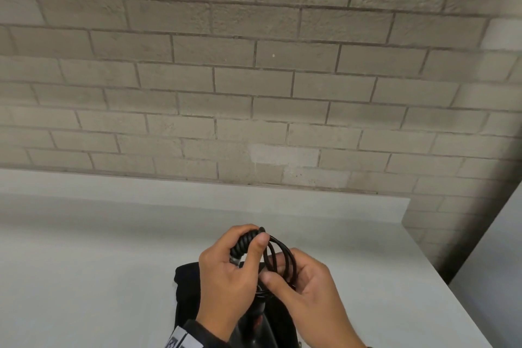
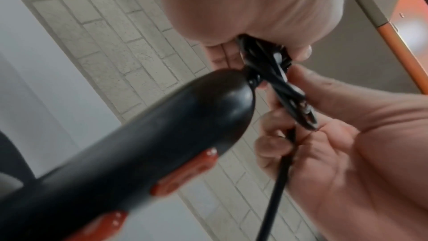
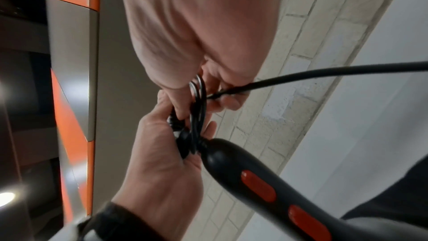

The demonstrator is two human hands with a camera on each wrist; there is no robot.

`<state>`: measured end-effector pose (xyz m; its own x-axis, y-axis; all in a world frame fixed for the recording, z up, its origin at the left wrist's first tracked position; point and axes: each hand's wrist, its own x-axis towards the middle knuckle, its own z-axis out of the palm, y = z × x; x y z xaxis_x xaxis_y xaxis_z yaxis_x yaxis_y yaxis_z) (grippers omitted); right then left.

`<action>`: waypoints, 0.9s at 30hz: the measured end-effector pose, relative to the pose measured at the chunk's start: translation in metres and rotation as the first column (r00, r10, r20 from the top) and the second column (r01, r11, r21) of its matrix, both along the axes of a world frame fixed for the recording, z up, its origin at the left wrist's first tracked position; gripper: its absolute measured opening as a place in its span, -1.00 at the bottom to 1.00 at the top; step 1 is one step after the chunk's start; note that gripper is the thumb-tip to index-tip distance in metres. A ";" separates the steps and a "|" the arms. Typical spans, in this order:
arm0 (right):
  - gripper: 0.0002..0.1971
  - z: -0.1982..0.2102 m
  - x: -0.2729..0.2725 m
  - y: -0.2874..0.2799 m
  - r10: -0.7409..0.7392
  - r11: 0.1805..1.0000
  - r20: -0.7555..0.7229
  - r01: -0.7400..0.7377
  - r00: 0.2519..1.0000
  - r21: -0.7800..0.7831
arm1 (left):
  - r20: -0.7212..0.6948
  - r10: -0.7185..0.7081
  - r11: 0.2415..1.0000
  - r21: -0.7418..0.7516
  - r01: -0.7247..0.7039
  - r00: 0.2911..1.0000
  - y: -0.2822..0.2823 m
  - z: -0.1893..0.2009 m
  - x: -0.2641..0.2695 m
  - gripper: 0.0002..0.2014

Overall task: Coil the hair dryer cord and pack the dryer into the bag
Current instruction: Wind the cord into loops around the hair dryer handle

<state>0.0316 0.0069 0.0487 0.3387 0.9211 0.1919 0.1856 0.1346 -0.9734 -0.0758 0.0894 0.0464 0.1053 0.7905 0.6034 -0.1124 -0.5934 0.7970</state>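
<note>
The black hair dryer's handle (image 1: pixel 254 332), with orange-red buttons, points up between my hands; its body is out of sight below the head view. My left hand (image 1: pixel 255 234) grips the ribbed cord collar (image 1: pixel 244 244) at the handle's end. My right hand (image 1: pixel 275 271) pinches several loops of the black cord (image 1: pixel 282 256) next to it. In the left wrist view the handle (image 2: pixel 139 144) fills the middle, and a loose run of cord (image 2: pixel 275 190) hangs from the right hand (image 2: pixel 324 135). The black bag (image 1: pixel 186 282) lies on the table under both hands.
The white table (image 1: pixel 99 263) runs back to a pale brick wall (image 1: pixel 254 79). Its right edge (image 1: pixel 440 271) slants down to the right, close to my right hand. In the right wrist view an orange and grey panel (image 3: pixel 69 98) stands on the left.
</note>
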 end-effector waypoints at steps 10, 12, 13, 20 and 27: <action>-0.60 -0.016 0.005 0.009 -0.395 0.908 0.465 0.259 0.792 0.331 | 0.090 0.014 0.965 -0.262 0.010 0.996 -0.007 0.001 0.013 -0.80; -0.66 -0.027 -0.001 0.014 -0.570 0.789 0.504 0.261 0.649 0.556 | 0.102 0.049 0.959 -0.284 -0.018 0.994 -0.008 0.002 0.015 -0.79; -0.73 -0.031 -0.004 0.017 -0.621 0.742 0.515 0.233 0.590 0.628 | 0.106 0.071 0.957 -0.289 -0.037 0.992 -0.009 0.002 0.016 -0.78; -0.74 -0.030 -0.022 0.024 -0.617 0.752 0.485 0.282 0.619 0.596 | 0.124 0.161 0.942 -0.316 -0.115 0.979 -0.007 -0.002 0.020 -0.69; -0.77 0.012 -0.020 0.006 -0.222 0.969 0.266 0.241 0.938 -0.044 | 0.065 0.181 0.971 -0.167 -0.168 0.981 -0.003 -0.005 0.017 -0.69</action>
